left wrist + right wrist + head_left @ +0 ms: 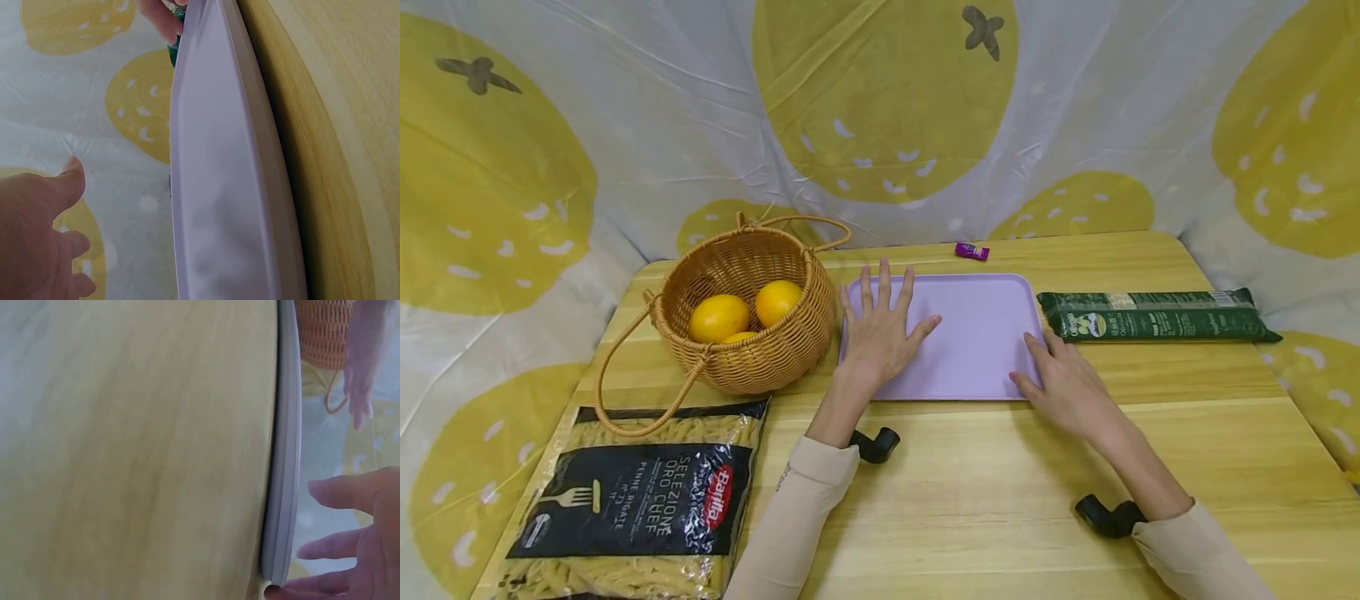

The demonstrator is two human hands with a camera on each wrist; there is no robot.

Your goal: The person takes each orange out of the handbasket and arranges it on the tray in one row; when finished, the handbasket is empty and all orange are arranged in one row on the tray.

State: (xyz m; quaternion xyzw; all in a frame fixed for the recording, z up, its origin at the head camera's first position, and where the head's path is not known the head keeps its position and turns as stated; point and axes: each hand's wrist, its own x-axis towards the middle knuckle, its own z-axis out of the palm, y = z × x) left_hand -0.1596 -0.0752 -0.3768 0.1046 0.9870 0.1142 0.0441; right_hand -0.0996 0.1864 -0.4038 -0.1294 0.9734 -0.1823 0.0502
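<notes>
A lilac rectangular tray (973,333) lies flat on the wooden table between both hands. Over its left part my left hand (880,337) is spread with straight fingers; the left wrist view shows that hand (37,231) raised off the tray surface (212,125), holding nothing. At the tray's right edge is my right hand (1067,387), fingers loosely extended and apart. From the right wrist, this hand (365,544) appears beside the tray's rim (287,444), its lower fingers near the corner; whether they touch it I cannot tell.
Left of the tray stands a wicker basket (790,358) holding yellow-orange fruits (720,318). A Barilla penne bag (640,500) lies at front left. Right of the tray lies a long green packet (1157,317). Behind it is a small purple wrapped packet (972,251).
</notes>
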